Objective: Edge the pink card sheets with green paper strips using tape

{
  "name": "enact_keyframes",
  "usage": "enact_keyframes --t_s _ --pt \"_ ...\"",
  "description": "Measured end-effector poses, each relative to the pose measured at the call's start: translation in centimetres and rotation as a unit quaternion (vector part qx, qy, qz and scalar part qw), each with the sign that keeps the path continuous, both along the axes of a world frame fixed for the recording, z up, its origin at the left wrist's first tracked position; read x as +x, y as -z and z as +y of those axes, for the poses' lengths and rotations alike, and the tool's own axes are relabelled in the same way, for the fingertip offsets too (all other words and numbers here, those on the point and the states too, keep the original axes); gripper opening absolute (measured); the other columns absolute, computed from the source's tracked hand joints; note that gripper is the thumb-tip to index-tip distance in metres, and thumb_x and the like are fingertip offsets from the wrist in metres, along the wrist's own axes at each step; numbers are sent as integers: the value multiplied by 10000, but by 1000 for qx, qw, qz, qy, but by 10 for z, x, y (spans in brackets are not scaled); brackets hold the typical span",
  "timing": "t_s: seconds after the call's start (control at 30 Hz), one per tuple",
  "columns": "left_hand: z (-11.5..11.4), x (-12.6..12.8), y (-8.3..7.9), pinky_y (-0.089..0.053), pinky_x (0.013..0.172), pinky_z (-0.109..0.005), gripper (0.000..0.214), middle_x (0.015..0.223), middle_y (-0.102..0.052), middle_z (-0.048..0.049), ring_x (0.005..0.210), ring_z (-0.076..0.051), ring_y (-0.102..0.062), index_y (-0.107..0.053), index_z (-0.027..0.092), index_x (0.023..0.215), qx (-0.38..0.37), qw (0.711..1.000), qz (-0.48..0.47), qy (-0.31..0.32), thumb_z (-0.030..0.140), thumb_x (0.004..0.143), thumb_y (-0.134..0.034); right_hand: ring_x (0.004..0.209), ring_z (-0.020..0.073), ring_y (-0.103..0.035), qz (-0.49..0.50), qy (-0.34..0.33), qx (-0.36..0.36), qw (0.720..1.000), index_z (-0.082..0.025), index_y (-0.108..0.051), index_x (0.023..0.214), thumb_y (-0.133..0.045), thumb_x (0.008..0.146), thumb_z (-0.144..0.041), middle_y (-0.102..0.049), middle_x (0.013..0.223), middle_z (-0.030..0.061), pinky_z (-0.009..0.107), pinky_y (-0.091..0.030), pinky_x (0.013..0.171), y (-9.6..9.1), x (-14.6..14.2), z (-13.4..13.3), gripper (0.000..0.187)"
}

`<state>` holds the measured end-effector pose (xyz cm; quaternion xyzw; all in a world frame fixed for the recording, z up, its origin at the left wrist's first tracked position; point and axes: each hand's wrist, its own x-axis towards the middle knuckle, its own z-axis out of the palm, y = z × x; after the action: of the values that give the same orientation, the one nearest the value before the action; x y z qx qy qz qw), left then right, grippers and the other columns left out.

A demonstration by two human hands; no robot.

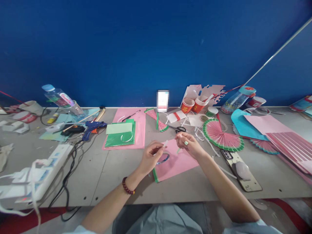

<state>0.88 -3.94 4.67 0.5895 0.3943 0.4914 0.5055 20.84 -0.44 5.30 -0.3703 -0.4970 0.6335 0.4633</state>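
Over a pink paper sheet [179, 167] with a green strip along its left edge, both hands are raised a little apart. My left hand [152, 154] is closed, pinching a small white strip [166, 143] between thumb and fingertips. A dark, patterned ring [165, 158], perhaps a tape roll, lies on the sheet, partly hidden by that hand. My right hand [188, 144] has its fingers curled together. A small pale-green piece [186, 143] shows at its fingers; whether they grip it or something else is unclear. Black-handled scissors [180, 129] lie just beyond the right hand.
Pink-and-green folded paper fans [219, 135] lie on the right, near a phone [251, 180]. Green sheets [124, 138] rest on pink ones at left. A blue glue gun [94, 128], a power strip [46, 175] and red paper cups [187, 105] stand around.
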Motion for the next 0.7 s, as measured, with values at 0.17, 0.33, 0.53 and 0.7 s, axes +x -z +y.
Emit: enact_keyframes --t_s 0.17,0.33,0.53,0.7 --pt "4 -2 4 -386 568 -216 221 775 -499 -24 672 -106 -467 -650 171 828 -2 1000 -14 -5 380 824 -575 435 84 -191 -25 15 -41 999 -155 -602 630 -480 831 -541 -180 484 -71 266 -148 449 -7 0 5 453" --pt "12 -3 0 -289 449 -193 317 823 -484 2 518 -37 -347 -661 213 1002 -70 995 -58 -34 414 757 -639 466 93 -138 -34 -21 -84 996 -183 -457 501 -413 777 -422 -188 530 -45 272 -87 442 -23 -6 9 367" --pt "23 -4 -16 -168 398 -193 394 666 -444 45 414 -8 -237 -647 187 1002 -234 965 -117 -12 460 718 -645 460 91 -253 -80 8 -2 997 -190 -440 529 -493 721 -299 -285 517 -36 264 -168 443 -60 -18 27 227" --pt "40 2 -28 -116 381 -201 322 497 -353 77 371 -18 -180 -602 139 747 -318 938 -138 10 457 699 -624 542 112 -416 -184 70 65 978 -183 -648 695 -534 782 -362 -458 568 -7 251 -300 506 -81 -24 42 230"
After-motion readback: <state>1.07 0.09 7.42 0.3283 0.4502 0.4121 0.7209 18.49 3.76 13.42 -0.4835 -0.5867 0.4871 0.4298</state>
